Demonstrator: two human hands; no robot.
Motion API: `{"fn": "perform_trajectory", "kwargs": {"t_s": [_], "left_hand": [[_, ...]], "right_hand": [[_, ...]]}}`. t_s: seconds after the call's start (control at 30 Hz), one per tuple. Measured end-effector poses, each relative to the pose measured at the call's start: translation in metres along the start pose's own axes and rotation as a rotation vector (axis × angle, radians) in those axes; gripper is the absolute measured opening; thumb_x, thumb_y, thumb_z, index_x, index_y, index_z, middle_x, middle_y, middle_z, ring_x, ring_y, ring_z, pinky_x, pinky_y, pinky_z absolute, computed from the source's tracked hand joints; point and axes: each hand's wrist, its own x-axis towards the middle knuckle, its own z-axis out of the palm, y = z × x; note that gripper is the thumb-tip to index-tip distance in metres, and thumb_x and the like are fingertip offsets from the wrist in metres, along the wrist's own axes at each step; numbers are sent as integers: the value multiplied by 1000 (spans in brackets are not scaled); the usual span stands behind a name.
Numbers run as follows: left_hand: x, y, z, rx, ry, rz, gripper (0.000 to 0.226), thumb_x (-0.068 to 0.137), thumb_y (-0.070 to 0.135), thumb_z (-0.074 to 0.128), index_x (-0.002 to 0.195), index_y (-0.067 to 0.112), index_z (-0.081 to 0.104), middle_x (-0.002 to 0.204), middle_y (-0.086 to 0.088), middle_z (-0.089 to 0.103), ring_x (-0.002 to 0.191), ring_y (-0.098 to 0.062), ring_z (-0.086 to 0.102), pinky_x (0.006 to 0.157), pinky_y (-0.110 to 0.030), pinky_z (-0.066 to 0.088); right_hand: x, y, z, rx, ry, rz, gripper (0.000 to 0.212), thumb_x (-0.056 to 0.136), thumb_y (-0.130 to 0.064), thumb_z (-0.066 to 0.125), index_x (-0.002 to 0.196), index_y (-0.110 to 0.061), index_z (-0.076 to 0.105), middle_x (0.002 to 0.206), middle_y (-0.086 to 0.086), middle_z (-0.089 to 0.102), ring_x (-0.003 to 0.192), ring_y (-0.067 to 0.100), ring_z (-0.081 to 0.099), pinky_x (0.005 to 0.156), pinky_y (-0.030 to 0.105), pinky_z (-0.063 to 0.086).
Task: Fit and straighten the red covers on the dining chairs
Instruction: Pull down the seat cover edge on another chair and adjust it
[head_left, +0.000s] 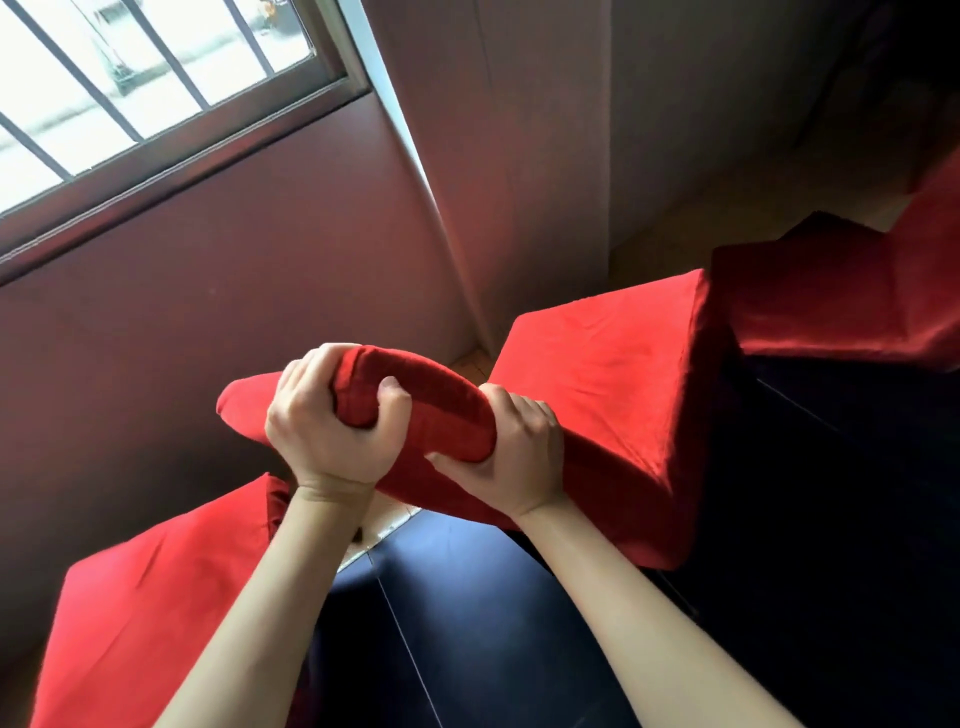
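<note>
At the upper left of the frame a barred window sat in a dark wooden frame, with a reddish wall running below it. At the lower left a chair under a red cover showed its top edge slanting up toward the centre, the cloth lying mostly smooth with a few shallow creases.

In the middle, the left hand was wrapped round the top rail of the centre chair's red cover, fingers curled over the far side and the thumb hooked under the near side, bunching the fabric into a thick roll. The left end of that covered rail poked out past the hand as a rounded point toward the wall, with little room between it and the wall. Just to the right, the right hand gripped the same roll, thumb along the underside and fingers curled over the top. The two hands sat near each other without touching.

Below the forearms lay a dark glossy table, its edge close under the chair back.

Further right, a third red-covered chair presented a flat, crisply edged panel, and a fourth cover stood at the right edge, in shadow. A pale wall corner ran down between window wall and a lighter wall, with a strip of floor visible at its foot.
</note>
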Motion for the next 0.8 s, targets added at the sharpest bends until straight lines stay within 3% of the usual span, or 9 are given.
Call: {"fn": "perform_trajectory", "kwargs": {"t_s": [0.27, 0.8], "left_hand": [[8, -31, -2, -87, 15, 14, 37, 71, 41, 50, 73, 5, 60, 67, -1, 54, 67, -32, 56, 65, -31, 39], [-10, 0, -2, -100, 47, 60, 35, 69, 50, 46, 67, 15, 49, 67, 6, 47, 72, -30, 56, 61, -24, 21]], "right_hand": [[1, -15, 27, -34, 55, 35, 78, 62, -75, 48, 84, -2, 64, 70, 11, 65, 70, 34, 63, 69, 38, 43], [-19, -12, -1, -69, 153, 56, 80, 62, -74, 45, 95, -3, 62, 80, 13, 68, 80, 37, 64, 72, 37, 43]]}}
